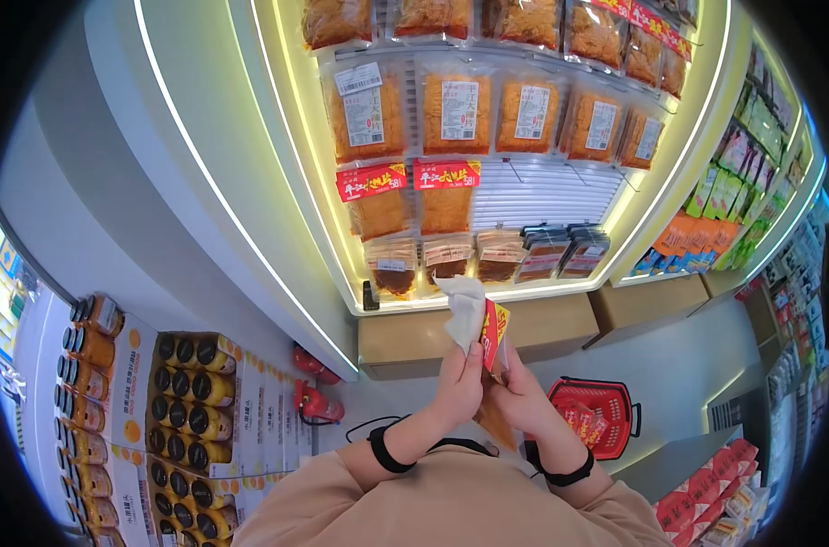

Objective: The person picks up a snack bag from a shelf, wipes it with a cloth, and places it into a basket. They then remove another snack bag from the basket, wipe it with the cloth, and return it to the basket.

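My left hand [460, 387] is closed round a crumpled white cloth [464, 308], which sticks up above the fingers. Right beside it, my right hand [516, 394] grips an orange-brown snack packet [494, 421] with a red and yellow label [494, 334] at its top. The packet is tilted, its lower end hanging between my wrists. Part of it is hidden behind my fingers. Both hands are close together in front of my chest, and each wrist has a black band.
Lit shelving ahead holds hanging snack packets [451, 113] above brown base cabinets [542, 321]. A red basket [635, 417] with red packets stands on the floor at right. Red fire extinguishers [321, 405] and boxes of jars [195, 387] are at left; red boxes [706, 488] sit lower right.
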Motion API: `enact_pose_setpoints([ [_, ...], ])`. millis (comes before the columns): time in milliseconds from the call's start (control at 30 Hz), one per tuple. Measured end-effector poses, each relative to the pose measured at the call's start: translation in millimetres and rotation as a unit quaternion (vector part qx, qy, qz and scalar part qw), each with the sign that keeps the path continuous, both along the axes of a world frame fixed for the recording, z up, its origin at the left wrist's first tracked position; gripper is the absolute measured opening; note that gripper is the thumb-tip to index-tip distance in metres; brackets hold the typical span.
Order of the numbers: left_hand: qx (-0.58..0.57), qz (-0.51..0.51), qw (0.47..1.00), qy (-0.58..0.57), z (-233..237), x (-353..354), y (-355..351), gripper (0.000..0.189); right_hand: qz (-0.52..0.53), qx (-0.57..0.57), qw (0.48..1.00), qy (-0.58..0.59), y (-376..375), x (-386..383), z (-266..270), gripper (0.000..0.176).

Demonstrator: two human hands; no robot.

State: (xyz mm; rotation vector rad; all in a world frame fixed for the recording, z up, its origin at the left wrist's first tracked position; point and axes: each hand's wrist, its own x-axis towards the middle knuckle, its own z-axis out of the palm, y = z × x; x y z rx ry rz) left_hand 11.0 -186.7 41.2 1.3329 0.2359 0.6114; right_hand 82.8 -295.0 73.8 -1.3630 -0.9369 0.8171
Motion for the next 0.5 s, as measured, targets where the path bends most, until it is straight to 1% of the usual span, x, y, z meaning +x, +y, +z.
enact_pose_setpoints([
  [33,-0.04,-0.023,0.999,-0.023,7,-6,-5,0.044,-0.016,-0.005,0.999,-0.035,1,1,-2,0.081],
  [100,0.023,-0.016,0.999,-0.039,20,-20,-17,0.046,-0.047,-0.014,0.993,-0.105,6,3,-8,0.081],
  [133,0.056,-0.011,0.997,-0.049,24,-24,-19,0.047,-0.074,0.003,0.984,-0.162,8,0,-7,0.081],
  [200,-0.058,-0.045,0.993,-0.091,20,-18,-6,0.049,-0.123,0.042,0.953,-0.274,16,-5,0,0.082],
  [233,-0.114,-0.061,0.985,-0.111,18,-14,3,0.05,-0.116,0.016,0.941,-0.316,18,-9,9,0.083],
  [300,-0.161,-0.089,0.978,-0.102,17,-9,22,0.051,-0.099,-0.036,0.912,-0.396,19,-21,29,0.086],
  [333,-0.187,-0.103,0.972,-0.096,18,-10,27,0.051,-0.101,-0.038,0.908,-0.404,22,-20,31,0.087],
  [367,-0.208,-0.093,0.968,-0.107,21,-12,26,0.051,-0.101,-0.039,0.903,-0.415,26,-17,34,0.087],
  [400,-0.229,-0.084,0.963,-0.119,35,-16,23,0.051,-0.103,-0.039,0.898,-0.426,30,-11,38,0.088],
  [500,-0.273,-0.066,0.952,-0.118,52,-25,17,0.051,-0.109,-0.049,0.916,-0.384,41,4,31,0.088],
])
